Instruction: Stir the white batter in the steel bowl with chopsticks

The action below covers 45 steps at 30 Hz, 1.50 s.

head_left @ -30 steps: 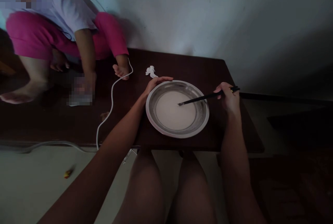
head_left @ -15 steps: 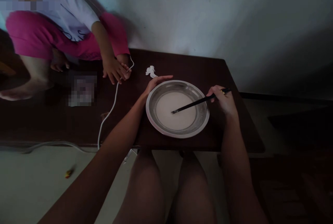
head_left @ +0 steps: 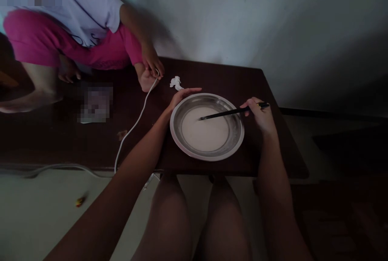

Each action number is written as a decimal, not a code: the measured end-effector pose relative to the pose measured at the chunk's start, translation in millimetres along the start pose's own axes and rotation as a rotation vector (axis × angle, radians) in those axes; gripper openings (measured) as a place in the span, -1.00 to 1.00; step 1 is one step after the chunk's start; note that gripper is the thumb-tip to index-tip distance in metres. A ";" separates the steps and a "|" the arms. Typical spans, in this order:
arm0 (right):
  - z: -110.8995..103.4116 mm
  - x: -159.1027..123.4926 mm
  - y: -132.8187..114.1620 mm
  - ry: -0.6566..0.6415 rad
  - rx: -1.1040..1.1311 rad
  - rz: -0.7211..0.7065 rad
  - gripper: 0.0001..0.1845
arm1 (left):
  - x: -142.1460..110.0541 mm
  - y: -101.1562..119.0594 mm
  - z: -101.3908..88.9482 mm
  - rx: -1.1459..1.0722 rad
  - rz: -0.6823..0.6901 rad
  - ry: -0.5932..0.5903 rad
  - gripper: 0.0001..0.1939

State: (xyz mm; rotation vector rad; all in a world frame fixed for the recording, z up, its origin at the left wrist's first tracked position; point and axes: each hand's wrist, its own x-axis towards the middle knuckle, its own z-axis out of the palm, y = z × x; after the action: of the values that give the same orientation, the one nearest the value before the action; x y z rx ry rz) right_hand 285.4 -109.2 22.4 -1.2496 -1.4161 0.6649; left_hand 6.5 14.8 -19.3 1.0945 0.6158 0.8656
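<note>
A shallow steel bowl (head_left: 238, 133) holding white batter (head_left: 204, 131) sits on a dark wooden table (head_left: 218, 77). My left hand (head_left: 182, 96) rests on the bowl's far left rim, steadying it. At the bowl's right side, my right hand (head_left: 259, 114) grips black chopsticks (head_left: 224, 113). Their tips are dipped in the batter near its upper middle.
Another person in a white shirt and pink shorts (head_left: 69, 36) sits on the table at the left, a hand (head_left: 153, 64) on a white cable (head_left: 133, 125) trailing off the front edge. A crumpled white tissue (head_left: 176, 83) lies behind the bowl. A wall stands behind.
My right hand swept the chopstick tips around in the batter, from the right, down to the middle, then up. The other person's hand moved from the left to the cable near their foot.
</note>
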 end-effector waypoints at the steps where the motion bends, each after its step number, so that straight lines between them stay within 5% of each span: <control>1: -1.0 0.0 0.7 0.050 0.009 -0.004 -0.58 | 0.3 0.4 0.4 -0.007 -0.011 0.003 -0.56; 3: -2.6 -0.8 1.5 0.095 0.049 -0.005 -0.57 | 1.2 1.0 1.2 -0.035 -0.040 0.009 -0.57; 8: 0.7 -1.2 -0.8 -0.064 0.032 0.015 -0.57 | 1.9 1.2 2.1 -0.087 -0.053 0.017 -0.58; 14: -2.0 0.4 1.8 0.140 0.054 -0.015 -0.54 | 0.1 0.9 4.0 -0.072 -0.056 0.033 -0.57; 20: 3.0 -1.1 -5.2 -0.071 -0.001 0.020 -0.54 | -0.3 3.3 4.8 -0.070 -0.063 0.048 -0.59; 25: -1.1 0.1 0.1 0.138 0.007 -0.014 -0.53 | 0.4 5.7 6.3 -0.081 -0.091 0.050 -0.60; 31: 1.6 -0.9 -2.0 -0.049 -0.006 0.015 -0.55 | 1.3 3.0 2.4 -0.045 -0.057 0.039 -0.60; 36: -1.2 0.3 1.1 0.118 -0.003 -0.011 -0.52 | 3.1 1.1 0.2 -0.096 -0.083 0.022 -0.60; 42: 0.3 -0.6 -0.5 -0.023 0.005 0.009 -0.55 | 2.7 2.0 2.0 -0.092 -0.081 0.040 -0.62; 45: -0.2 0.8 0.4 0.061 -0.009 -0.019 -0.56 | 1.6 3.2 3.3 -0.081 -0.078 0.033 -0.60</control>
State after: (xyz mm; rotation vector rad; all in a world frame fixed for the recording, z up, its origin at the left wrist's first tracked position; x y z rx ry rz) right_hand 285.8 -108.4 22.4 -1.2517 -1.3810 0.6033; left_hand 9.0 15.2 -15.1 0.9788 0.6421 0.8353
